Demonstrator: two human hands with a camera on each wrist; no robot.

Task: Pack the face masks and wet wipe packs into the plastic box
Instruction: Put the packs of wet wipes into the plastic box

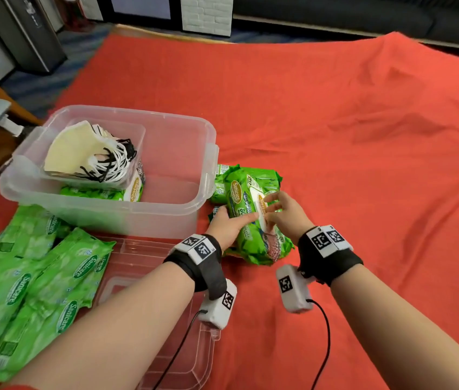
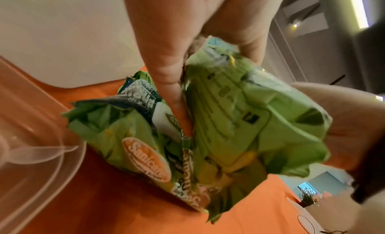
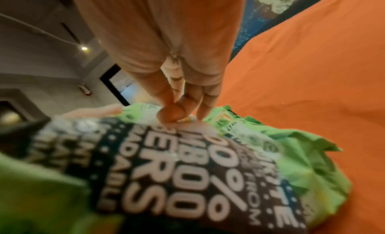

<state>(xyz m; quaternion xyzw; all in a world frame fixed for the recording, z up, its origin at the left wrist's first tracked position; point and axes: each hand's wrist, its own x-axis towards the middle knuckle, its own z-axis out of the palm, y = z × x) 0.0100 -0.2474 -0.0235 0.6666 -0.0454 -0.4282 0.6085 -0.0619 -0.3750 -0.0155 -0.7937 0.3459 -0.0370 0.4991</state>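
Right of the clear plastic box (image 1: pixel 205 175), on the red cloth (image 1: pixel 335 136), your left hand (image 1: pixel 229 225) grips the near-left edge of a green Sanicare wet wipe pack (image 1: pixel 253 220). Your right hand (image 1: pixel 281 212) rests fingers on its top; whether it grasps, you can't tell. Cream face masks (image 1: pixel 82 150) sit in a tray inside the box's far-left part. More green packs (image 1: pixel 39 277) lie near-left, beside the clear lid (image 1: pixel 166 347).
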